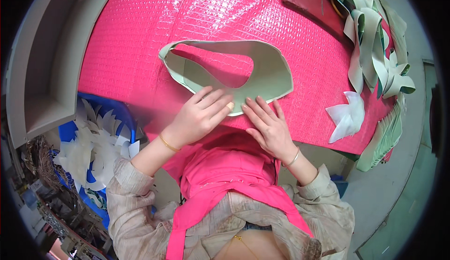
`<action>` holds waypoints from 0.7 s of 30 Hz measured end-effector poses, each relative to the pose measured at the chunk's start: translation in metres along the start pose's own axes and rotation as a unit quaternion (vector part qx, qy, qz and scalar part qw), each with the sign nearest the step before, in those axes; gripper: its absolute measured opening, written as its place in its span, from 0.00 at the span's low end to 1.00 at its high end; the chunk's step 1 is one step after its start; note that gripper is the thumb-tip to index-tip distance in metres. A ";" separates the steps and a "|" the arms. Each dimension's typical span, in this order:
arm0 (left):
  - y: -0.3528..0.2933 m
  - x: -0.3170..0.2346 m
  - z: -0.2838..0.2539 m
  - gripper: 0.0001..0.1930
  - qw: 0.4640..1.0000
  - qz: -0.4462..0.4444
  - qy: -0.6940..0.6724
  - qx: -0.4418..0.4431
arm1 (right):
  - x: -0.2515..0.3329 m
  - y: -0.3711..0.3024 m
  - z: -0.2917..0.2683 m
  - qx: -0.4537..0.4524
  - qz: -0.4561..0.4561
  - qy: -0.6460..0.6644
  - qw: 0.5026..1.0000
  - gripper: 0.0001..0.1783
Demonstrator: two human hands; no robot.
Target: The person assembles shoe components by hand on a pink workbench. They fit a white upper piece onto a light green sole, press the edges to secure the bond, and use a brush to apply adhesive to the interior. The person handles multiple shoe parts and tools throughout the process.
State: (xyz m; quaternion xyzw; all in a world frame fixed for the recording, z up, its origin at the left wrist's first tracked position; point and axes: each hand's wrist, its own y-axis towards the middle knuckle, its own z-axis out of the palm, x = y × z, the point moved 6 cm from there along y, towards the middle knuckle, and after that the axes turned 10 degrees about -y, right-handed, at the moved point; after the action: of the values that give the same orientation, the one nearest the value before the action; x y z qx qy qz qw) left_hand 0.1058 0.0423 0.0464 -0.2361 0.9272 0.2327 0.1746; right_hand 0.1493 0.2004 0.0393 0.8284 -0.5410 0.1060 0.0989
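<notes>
A pale green shoe upper [274, 72], a curved loop of thin material with a large opening in its middle, lies on the pink table covering before me. My left hand [199, 115] rests on its near edge, fingers stretched out and lying on the material, the thumb hidden. Beside it, my right hand [268, 126] lays its extended fingers on the same near edge, with its thumb held apart. A narrow gap separates the two hands. At the upper's left end the layers come together in a folded corner.
Green and white upper pieces [368, 49] hang in a heap at the far right, by a dark red board [311, 2]. White cut pieces [347, 115] and a row of stacked green pieces [382, 140] lie nearer. At left are a grey trough [47, 72] and a blue bin [123, 112] of white pieces.
</notes>
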 end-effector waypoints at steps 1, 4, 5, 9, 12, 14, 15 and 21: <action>0.000 0.003 0.000 0.13 1.000 0.006 -0.012 0.007 | 0.000 -0.001 0.007 0.034 -0.005 0.000 0.999 0.26; -0.009 0.010 -0.013 0.10 0.999 0.007 -0.012 0.044 | -0.040 0.003 -0.006 0.053 0.050 -0.115 0.991 0.27; -0.010 0.015 -0.014 0.07 0.999 0.017 -0.024 0.034 | -0.050 0.000 -0.008 0.052 0.067 -0.125 0.989 0.26; -0.002 0.016 -0.024 0.06 0.997 0.020 -0.057 0.039 | -0.080 -0.003 -0.012 0.060 0.102 -0.025 0.993 0.22; 0.017 0.015 -0.061 0.08 0.996 0.016 -0.084 -0.023 | -0.090 0.006 -0.037 0.001 0.079 0.115 0.990 0.21; 0.037 0.022 -0.087 0.08 0.993 -0.002 -0.079 -0.082 | -0.089 0.011 -0.053 -0.035 0.110 0.149 0.982 0.16; 0.046 0.027 -0.097 0.08 0.993 0.011 -0.059 -0.106 | -0.086 0.015 -0.059 -0.052 0.097 0.127 0.986 0.15; 0.082 0.077 -0.111 0.21 0.980 -0.096 0.019 -0.173 | -0.076 0.040 -0.058 -0.107 0.051 0.099 0.988 0.16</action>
State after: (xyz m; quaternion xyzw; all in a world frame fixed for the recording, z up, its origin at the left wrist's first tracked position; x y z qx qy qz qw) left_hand -0.0243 0.0224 0.1336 -0.3550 0.8493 0.3669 0.1346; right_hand 0.0787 0.2668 0.0757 0.7698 -0.5782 0.1336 0.2348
